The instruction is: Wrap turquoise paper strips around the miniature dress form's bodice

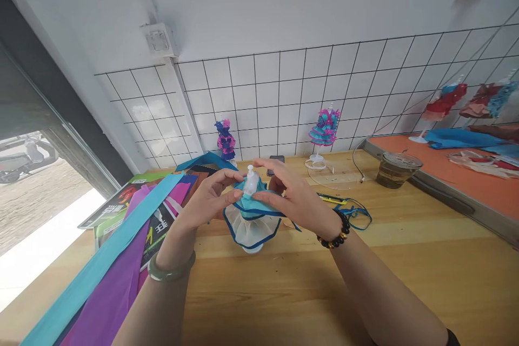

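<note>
A small white doll mannequin (pixel 251 181) stands upright on the wooden table, wearing a light blue doll dress (pixel 251 204) with a dark blue trim and a flared white lower layer. My left hand (pixel 213 197), closed, pinches the dress at the mannequin's left side, thumb on the front of the bodice. On the other side my right hand (pixel 290 194) is closed on the same dress, thumb pressed along its upper front and the fingers curled behind. The fingertips behind the mannequin are partly hidden. Part of the mannequin's white base (pixel 253 249) shows below the hem.
Blue and purple crepe paper strips (pixel 111 265) lie over magazines (pixel 115 203) at left. A yellow cutter (pixel 331 198), a blue ribbon (pixel 360 215) and a phone (pixel 277 159) lie behind my right hand. Two dressed mini mannequins (pixel 325 128) stand by the wall. At right are a lidded container (pixel 397 168) and an orange table (pixel 478 173).
</note>
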`<state>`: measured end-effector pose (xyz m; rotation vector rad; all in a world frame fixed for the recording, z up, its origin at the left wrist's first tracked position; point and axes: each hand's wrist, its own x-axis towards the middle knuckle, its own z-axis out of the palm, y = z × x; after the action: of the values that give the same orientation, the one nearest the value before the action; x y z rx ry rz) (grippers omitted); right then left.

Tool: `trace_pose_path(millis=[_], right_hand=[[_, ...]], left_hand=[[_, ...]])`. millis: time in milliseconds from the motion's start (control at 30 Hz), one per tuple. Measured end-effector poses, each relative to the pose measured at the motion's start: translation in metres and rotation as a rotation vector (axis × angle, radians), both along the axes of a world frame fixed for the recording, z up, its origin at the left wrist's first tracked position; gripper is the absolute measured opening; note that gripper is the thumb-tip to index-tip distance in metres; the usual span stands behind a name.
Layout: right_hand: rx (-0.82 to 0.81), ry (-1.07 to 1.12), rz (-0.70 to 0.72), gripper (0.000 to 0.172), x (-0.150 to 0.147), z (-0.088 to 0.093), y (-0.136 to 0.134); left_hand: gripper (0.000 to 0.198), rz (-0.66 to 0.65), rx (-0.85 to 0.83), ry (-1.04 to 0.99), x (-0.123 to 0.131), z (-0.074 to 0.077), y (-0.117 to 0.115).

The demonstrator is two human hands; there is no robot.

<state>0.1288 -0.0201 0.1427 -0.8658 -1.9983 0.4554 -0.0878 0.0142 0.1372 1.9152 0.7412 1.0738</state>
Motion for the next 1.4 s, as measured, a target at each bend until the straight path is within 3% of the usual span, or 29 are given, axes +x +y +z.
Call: trace_pose_path(millis=[167, 367, 600, 800, 1167, 1400], right_hand=[[-0.025, -0.044, 0.021, 0.047, 0.001, -0.004, 0.003], [-0.031, -0.027, -0.054, 0.047, 0.003, -0.006, 0.006], [-0.053, -0.013, -0.161, 0.046, 0.006, -0.005, 0.010], [-0.011, -0.017, -0.188, 0.046, 0.008, -0.007, 0.012], [-0.015, -0.017, -0.214, 0.042, 0.006, -0.004, 0.009], [0.019, 0.009, -0.201, 0.041, 0.006, -0.006, 0.011]], left_hand=[[0.030, 0.001, 0.048, 0.088, 0.003, 0.005, -0.004], [0.020, 0.191, 0.111, 0.004, 0.005, 0.001, 0.000], [0.023, 0.254, 0.531, 0.219, 0.015, -0.003, -0.005], [0.015, 0.380, 0.879, 0.214, 0.023, -0.009, 0.000], [0.012, 0.453, 0.995, 0.242, 0.022, -0.021, 0.007], [0.015, 0.534, 1.196, 0.245, 0.018, -0.030, 0.012]])
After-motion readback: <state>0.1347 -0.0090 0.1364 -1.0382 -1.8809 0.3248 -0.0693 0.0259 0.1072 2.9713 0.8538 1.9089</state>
